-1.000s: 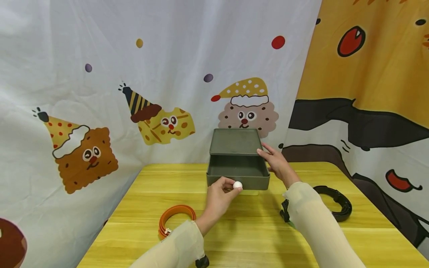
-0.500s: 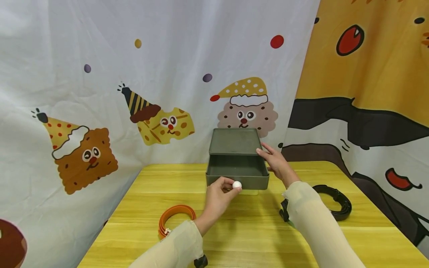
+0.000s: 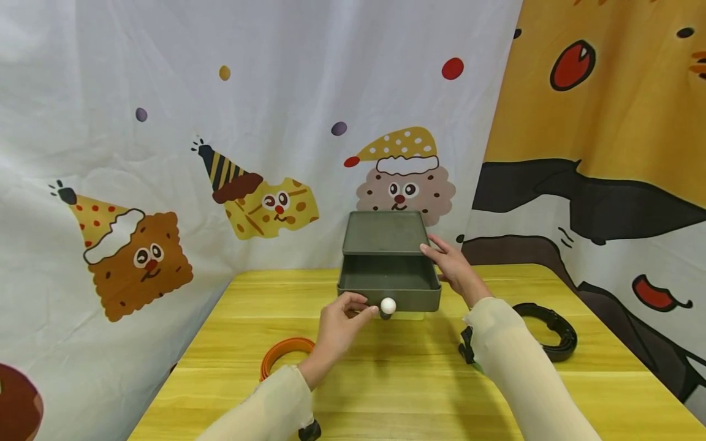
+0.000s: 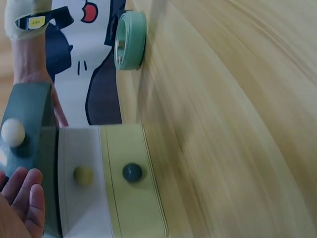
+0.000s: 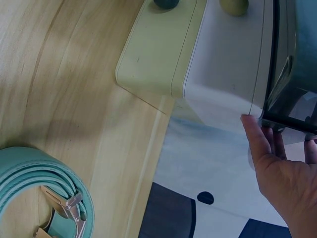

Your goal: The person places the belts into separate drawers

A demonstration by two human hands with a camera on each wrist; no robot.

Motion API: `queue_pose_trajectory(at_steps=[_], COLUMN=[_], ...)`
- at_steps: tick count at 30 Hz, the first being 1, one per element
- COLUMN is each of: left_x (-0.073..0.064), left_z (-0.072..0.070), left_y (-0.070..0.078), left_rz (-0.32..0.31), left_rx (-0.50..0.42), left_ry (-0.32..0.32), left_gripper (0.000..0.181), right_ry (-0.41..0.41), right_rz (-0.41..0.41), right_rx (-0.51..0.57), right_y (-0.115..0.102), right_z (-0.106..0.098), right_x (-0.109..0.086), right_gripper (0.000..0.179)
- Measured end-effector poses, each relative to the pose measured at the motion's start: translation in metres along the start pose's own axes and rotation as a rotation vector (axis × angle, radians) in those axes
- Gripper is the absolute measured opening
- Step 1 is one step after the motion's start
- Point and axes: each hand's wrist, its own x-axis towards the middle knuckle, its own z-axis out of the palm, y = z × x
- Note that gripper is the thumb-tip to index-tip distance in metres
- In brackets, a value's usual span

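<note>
A small drawer chest has its dark green top drawer (image 3: 410, 300) pulled out under a green lid (image 3: 386, 233). On the drawer front is a round white knob (image 3: 388, 305). My left hand (image 3: 336, 327) is just left of this knob, fingers loosely bent and holding nothing. In the left wrist view its fingertips lie below the white knob (image 4: 13, 133). My right hand (image 3: 455, 269) rests against the chest's right side with fingers extended, its fingertips at the seam under the green top part in the right wrist view.
Below are a white drawer (image 4: 81, 148) with a yellow knob and a pale yellow drawer (image 4: 136, 203) with a dark knob. A rolled orange belt (image 3: 267, 361) lies left, a black belt (image 3: 565, 352) right. A green rolled belt (image 5: 47, 166) is mostly hidden by the right sleeve in the head view.
My left hand has let go of the white knob and moved a little left. The drawer stays out, and my right hand keeps its place on the chest's side.
</note>
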Motion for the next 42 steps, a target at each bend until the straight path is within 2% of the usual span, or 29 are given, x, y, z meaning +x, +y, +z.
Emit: queue_pose_trajectory(at_steps=[8,15,24,30,42], left_x=[-0.002,0.002,0.005,0.005,-0.007], left_z=[-0.028,-0.058,-0.104,-0.131,-0.179], left_y=[0.000,-0.005,-0.014,-0.025,-0.048], left_rz=[-0.011,0.003,-0.057,-0.062,-0.099], left_rx=[-0.005,0.030,0.105,0.171,0.228], left_ry=[0.035,0.080,-0.041,-0.098,-0.189], left_gripper=[0.028,0.027,0.038,0.045,0.047], right_ry=[0.005,0.005,0.001,0.005,0.007], right_rz=[0.002,0.002,0.002,0.006,0.006], right_rx=[0.007,0.001,0.019,0.023,0.011], right_y=[0.001,0.002,0.001,0.000,0.001], right_z=[0.000,0.001,0.002,0.002,0.001], right_x=[-0.001,0.000,0.001,0.001,-0.001], right_gripper=[0.072,0.074,0.072,0.072,0.071])
